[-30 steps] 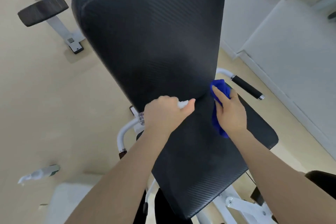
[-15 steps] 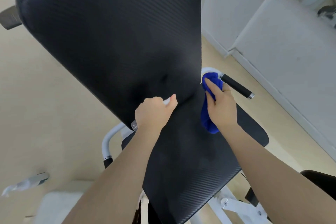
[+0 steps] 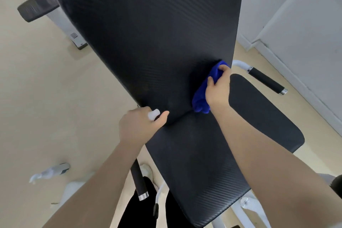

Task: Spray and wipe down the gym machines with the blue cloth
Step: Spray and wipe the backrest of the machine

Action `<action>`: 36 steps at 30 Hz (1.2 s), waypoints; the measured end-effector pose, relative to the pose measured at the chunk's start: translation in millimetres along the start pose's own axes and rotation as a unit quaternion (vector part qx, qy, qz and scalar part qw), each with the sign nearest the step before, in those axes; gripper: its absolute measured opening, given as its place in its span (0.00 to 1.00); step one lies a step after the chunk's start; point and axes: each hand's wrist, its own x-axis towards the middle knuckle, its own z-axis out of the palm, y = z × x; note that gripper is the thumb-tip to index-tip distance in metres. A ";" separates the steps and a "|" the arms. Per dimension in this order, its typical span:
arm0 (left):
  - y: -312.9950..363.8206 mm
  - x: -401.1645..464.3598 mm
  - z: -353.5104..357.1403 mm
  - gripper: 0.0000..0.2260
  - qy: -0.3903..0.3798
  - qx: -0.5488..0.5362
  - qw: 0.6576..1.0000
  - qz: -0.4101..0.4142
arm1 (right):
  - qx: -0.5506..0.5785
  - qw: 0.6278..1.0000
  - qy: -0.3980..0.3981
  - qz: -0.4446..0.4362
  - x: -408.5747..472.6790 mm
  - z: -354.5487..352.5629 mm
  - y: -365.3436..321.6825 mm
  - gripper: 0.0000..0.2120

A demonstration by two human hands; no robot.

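Observation:
A gym machine fills the view: a tall black padded backrest (image 3: 157, 33) above a black padded seat (image 3: 212, 153). My right hand (image 3: 218, 89) grips a bunched blue cloth (image 3: 202, 96) and presses it against the lower right of the backrest, just above the crease with the seat. My left hand (image 3: 140, 126) is closed around a small white spray bottle (image 3: 154, 114) at the left end of that crease; only the bottle's top shows past my fingers.
Black-gripped handles stick out on the right (image 3: 266, 80) and lower left (image 3: 138, 181) of the seat. Another spray bottle (image 3: 50, 171) lies on the beige floor at left. A second bench's black pad (image 3: 37, 8) is at upper left. White wall panels (image 3: 305, 33) stand on the right.
My right hand has slid the blue cloth up along the backrest's lower right edge. My left hand with the bottle has stayed by the crease. The camera view has shifted.

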 end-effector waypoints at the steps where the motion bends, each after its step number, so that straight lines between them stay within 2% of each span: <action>1: -6.9 -0.1 -1.4 0.25 0.023 -0.005 1.000 0.017 | 0.002 1.000 0.018 -0.005 -6.4 7.4 -5.0 0.19; 2: -13.6 -0.3 -2.4 0.24 0.043 -0.036 0.998 0.026 | 0.003 0.999 0.022 -0.037 -17.0 14.5 -7.9 0.18; 4: -28.6 -0.1 -1.8 0.19 0.072 -0.134 0.988 0.040 | 0.001 0.987 -0.032 -0.155 -46.8 28.3 -10.9 0.17; 6: -37.3 -1.1 -2.9 0.07 0.076 -0.212 0.973 0.053 | -0.016 0.969 -0.092 -0.230 -66.0 33.1 -14.6 0.17; 7: -40.2 -1.7 -4.5 0.02 0.066 -0.232 0.969 0.060 | -0.018 0.965 -0.090 -0.244 -65.2 33.2 -19.1 0.17; 11: -38.6 -3.4 -8.5 0.10 0.066 -0.296 0.952 0.028 | 0.007 0.980 0.037 -0.197 -35.8 25.7 -44.3 0.15; 14: -39.7 1.6 -9.1 0.08 0.086 -0.336 0.938 0.012 | 0.010 0.984 0.075 -0.160 -37.2 32.3 -52.1 0.16; 17: -45.7 4.8 -6.4 0.03 0.079 -0.374 0.924 0.008 | -0.031 0.970 0.026 -0.239 -66.4 47.4 -54.6 0.16; 19: -47.8 3.8 -5.7 0.04 0.073 -0.391 0.917 0.007 | -0.071 0.944 -0.042 -0.318 -87.6 54.4 -56.6 0.19; 21: -47.9 2.8 -7.9 0.08 0.074 -0.392 0.917 0.011 | -0.104 0.914 -0.077 -0.386 -97.6 56.0 -64.4 0.21; 24: -47.4 3.2 -12.5 0.13 0.080 -0.407 0.910 0.014 | -0.084 0.915 -0.042 -0.393 -92.8 53.6 -87.8 0.21; 27: -49.9 5.4 -14.5 0.13 0.065 -0.423 0.903 0.017 | -0.075 0.916 -0.017 -0.393 -91.2 58.8 -98.2 0.21; 28: -49.8 5.0 -14.9 0.13 0.059 -0.428 0.902 0.020 | -0.105 0.901 -0.025 -0.419 -92.8 60.5 -92.8 0.19; 30: -52.5 5.1 -16.1 0.09 0.046 -0.439 0.897 0.019 | -0.198 0.844 -0.044 -0.496 -96.4 64.9 -72.7 0.17; 32: -55.1 3.9 -16.5 0.07 0.031 -0.441 0.897 0.020 | -0.279 0.793 -0.075 -0.536 -96.5 63.5 -48.7 0.18; 34: -56.8 3.0 -16.5 0.08 0.029 -0.443 0.896 0.022 | -0.322 0.764 -0.113 -0.548 -96.3 61.1 -30.8 0.22; 36: -56.0 2.1 -16.1 0.08 0.027 -0.451 0.892 0.014 | -0.328 0.750 -0.124 -0.560 -96.0 57.2 -29.9 0.23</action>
